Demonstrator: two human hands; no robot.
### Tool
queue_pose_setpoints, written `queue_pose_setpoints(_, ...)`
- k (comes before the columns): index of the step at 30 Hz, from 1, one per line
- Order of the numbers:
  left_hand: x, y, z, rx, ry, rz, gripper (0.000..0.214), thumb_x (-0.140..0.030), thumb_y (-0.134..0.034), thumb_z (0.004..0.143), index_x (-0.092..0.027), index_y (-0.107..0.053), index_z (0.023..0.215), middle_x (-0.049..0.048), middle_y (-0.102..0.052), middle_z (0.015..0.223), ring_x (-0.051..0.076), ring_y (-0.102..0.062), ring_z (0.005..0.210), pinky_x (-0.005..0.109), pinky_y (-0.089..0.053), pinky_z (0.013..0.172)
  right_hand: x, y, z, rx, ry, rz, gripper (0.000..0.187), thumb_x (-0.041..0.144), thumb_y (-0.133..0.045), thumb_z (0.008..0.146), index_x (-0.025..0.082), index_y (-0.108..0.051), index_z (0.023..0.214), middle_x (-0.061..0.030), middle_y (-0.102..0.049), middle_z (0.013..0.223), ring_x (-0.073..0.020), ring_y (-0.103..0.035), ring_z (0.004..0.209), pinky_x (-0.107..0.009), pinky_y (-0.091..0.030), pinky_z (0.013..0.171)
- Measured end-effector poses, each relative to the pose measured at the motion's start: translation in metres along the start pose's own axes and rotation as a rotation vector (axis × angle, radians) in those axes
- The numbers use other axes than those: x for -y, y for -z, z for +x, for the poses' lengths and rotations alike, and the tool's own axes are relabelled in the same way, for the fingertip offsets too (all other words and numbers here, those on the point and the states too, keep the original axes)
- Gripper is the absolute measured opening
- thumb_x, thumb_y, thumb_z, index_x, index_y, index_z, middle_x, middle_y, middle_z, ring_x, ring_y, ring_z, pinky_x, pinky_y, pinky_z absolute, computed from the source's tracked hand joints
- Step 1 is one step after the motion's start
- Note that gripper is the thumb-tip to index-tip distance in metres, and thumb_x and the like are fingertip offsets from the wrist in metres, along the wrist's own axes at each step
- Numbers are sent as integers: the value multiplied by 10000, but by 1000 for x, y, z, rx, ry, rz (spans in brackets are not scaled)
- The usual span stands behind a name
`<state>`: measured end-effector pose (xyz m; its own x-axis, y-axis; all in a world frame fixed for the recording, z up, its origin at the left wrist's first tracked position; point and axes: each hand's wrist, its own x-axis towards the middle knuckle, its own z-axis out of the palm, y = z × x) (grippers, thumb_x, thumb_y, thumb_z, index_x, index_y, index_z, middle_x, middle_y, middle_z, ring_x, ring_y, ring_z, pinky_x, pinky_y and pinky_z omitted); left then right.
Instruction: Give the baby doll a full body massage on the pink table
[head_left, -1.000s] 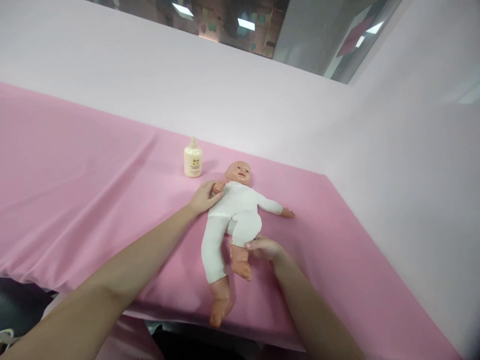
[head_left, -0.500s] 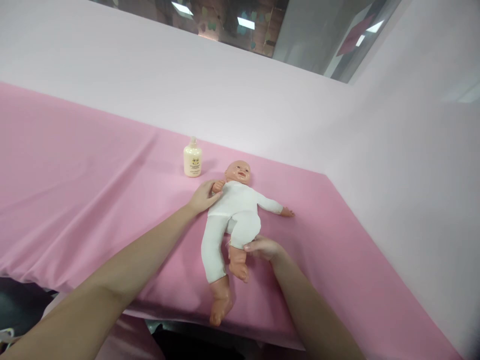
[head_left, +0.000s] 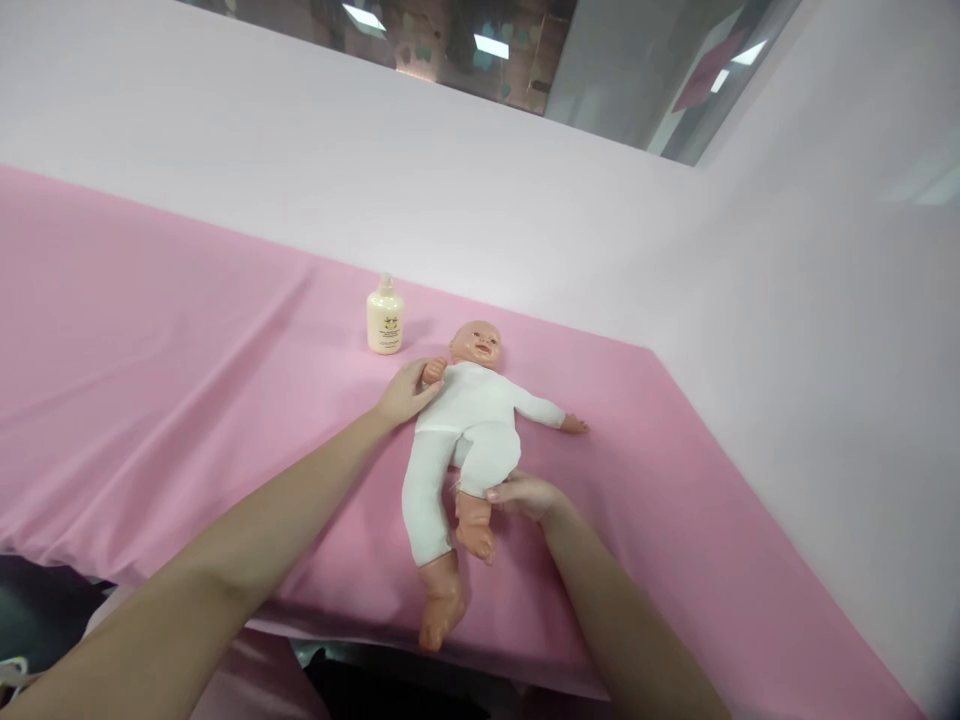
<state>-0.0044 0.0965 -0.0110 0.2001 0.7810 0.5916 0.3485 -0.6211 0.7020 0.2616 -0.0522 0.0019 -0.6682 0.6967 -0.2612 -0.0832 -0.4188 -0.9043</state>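
A baby doll [head_left: 472, 400] with a white cloth body lies face up, its head toward the wall and its feet toward me. My left hand [head_left: 405, 393] is closed around the doll's arm on the left, just by its small fist; part of my fingers is hidden behind it. Lower down, my right hand [head_left: 525, 494] grips the bent leg on the right near the knee, thumb on top and the other fingers out of sight underneath. The other leg lies stretched out, and the doll's free arm reaches to the right.
A cream pump bottle [head_left: 385, 320] stands left of the doll's head. Pink cloth [head_left: 187, 350] covers the table, creased at the left. A white wall [head_left: 300, 150] rises behind and on the right, with a window [head_left: 615, 70] above.
The doll's arm in my left hand has shifted very slightly left. Otherwise both hands, the doll and the bottle look the same.
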Motion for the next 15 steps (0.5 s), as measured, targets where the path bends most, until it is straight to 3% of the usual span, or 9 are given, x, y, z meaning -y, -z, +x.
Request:
queue_pose_setpoints(10, 6, -2, 0, -21, 42, -61, 399, -598, -667, 973, -217, -684, 1090, 105, -758, 1088, 292, -694, 1068, 473, -578, 1068, 4, -4, -1, 0, 17, -46, 519, 479, -1024, 686, 163, -813, 1040, -66, -783, 1017, -218, -683, 942, -362, -531, 911)
queue_pose_setpoints(15, 16, -5, 0, -75, 93, -122, 432, -618, -686, 947, -222, -675, 1117, 111, -776, 1135, 307, -715, 1098, 495, -580, 1078, 5, -6, -2, -26, 10, -47, 525, 479, -1032, 670, 166, -806, 1026, -96, -791, 1075, -247, -686, 979, -395, -543, 941)
